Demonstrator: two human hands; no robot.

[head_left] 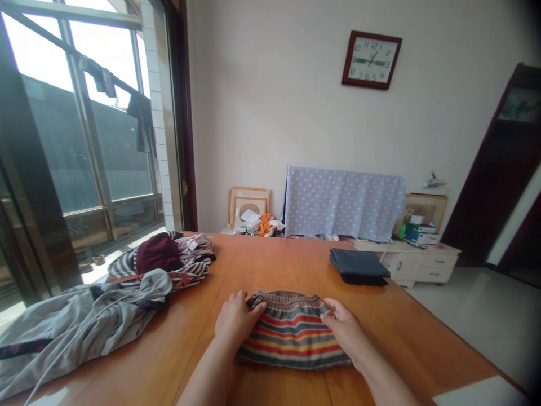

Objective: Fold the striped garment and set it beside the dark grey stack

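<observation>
A striped garment (291, 338) in red, yellow, grey and tan lies on the wooden table (262, 259) in front of me. Its gathered elastic waistband faces away from me; whether it is shorts or a skirt I cannot tell. My left hand (239, 318) grips the left end of the waistband, thumb on top of the cloth. At the right end, my right hand (344, 327) is closed on the band in the same way. Fingertips beneath the fabric are hidden on both sides. The lower hem spreads toward me between my forearms.
A folded dark garment (359, 266) lies at the table's right edge. Along the left side are a heaped grey garment (105, 316) and a pile of maroon and striped clothes (163, 256). A white sheet-like thing (482, 393) shows at the near right corner.
</observation>
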